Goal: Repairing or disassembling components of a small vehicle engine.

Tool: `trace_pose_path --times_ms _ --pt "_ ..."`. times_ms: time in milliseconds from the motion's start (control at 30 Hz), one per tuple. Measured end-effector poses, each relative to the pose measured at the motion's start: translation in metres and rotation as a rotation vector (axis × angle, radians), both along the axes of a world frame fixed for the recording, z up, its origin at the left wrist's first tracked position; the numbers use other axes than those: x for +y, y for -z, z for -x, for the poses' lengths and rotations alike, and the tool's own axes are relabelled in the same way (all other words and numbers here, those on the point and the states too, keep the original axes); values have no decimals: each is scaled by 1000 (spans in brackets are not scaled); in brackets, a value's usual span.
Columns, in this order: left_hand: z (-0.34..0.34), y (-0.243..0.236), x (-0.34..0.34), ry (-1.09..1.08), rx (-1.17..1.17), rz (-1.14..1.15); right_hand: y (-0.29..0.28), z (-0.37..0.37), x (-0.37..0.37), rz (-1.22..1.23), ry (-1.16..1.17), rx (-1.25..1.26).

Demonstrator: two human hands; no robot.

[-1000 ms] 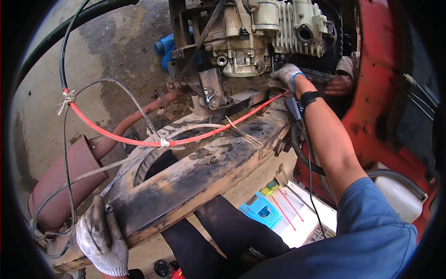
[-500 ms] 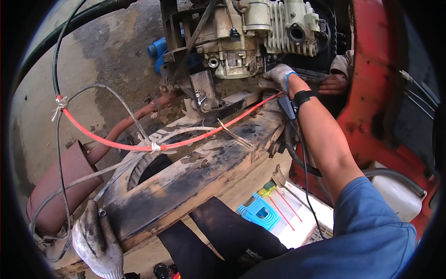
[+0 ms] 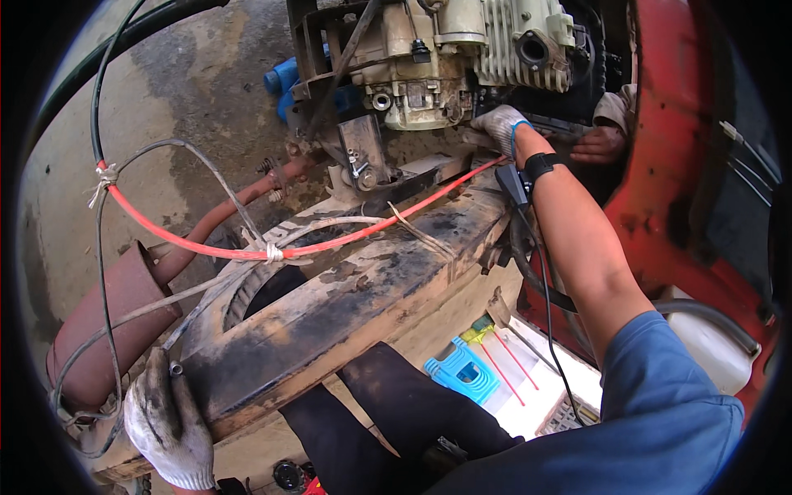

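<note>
At the lower left, my left hand (image 3: 167, 425) in a white, dirt-stained knit glove is closed round a metal tool with a hollow round end, like a socket wrench (image 3: 176, 369). It rests on the near end of the dark, worn metal frame (image 3: 330, 330). My right hand (image 3: 501, 128), also gloved, reaches under the pale metal engine (image 3: 421, 103), at the frame's far end. Its fingers are bent and partly hidden, so what they grip does not show. A red sleeved cable (image 3: 355, 243) runs across the frame toward my right wrist.
Another person's hand (image 3: 598, 144) is just right of mine, beside the red body panel (image 3: 660, 165). A brown muffler (image 3: 115, 330) lies left of the frame. Below are a blue plastic holder (image 3: 462, 371), screwdrivers (image 3: 503, 363) and a white container (image 3: 714, 346).
The view has shifted slightly. Both hands keep nearly the same places, the left on the frame and the right under the engine.
</note>
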State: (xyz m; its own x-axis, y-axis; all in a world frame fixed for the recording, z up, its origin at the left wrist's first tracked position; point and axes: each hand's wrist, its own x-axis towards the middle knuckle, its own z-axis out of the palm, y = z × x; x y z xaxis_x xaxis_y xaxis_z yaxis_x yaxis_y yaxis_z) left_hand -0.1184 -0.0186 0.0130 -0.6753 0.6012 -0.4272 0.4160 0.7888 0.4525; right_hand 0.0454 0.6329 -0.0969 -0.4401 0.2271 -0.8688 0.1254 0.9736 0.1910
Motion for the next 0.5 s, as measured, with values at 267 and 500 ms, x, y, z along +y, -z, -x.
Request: trace_pose_path --times_ms 267,500 --pt "1 4 3 60 95 1 28 3 -7 -385 312 -31" --pt "1 4 3 46 79 -66 14 4 -15 -332 548 102"
